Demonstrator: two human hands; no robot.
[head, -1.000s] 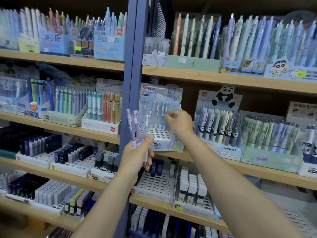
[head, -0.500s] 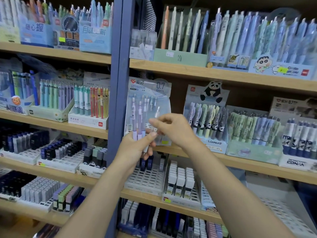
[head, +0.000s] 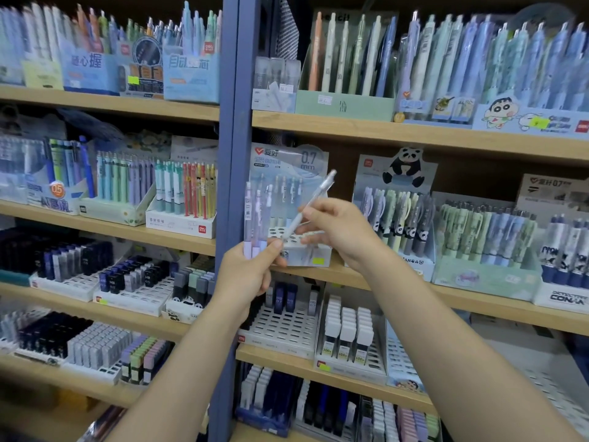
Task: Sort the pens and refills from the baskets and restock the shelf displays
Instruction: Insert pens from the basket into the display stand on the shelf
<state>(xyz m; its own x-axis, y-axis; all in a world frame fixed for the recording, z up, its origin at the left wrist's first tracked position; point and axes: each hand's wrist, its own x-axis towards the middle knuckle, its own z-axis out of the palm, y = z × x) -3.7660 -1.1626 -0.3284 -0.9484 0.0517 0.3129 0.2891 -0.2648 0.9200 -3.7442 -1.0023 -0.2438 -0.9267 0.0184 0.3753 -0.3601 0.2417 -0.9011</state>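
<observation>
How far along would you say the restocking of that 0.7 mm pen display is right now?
Partly done: a few pens already stand at the back of the 0.7 mm display. In hand: the right hand pinches one white pen, tilted, in front of it. Left: the left hand grips a small bunch of lilac pens, and many front holes look unfilled.

Lilac pens [head: 255,218] stand upright in a bunch, centre frame; one pale pen [head: 310,205] tilts right before the holed display [head: 306,247].

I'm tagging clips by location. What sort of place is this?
Most likely a stationery shop aisle: wooden shelves carry branded pen display boxes, trays of pencil-lead refills and yellow price stickers.
</observation>
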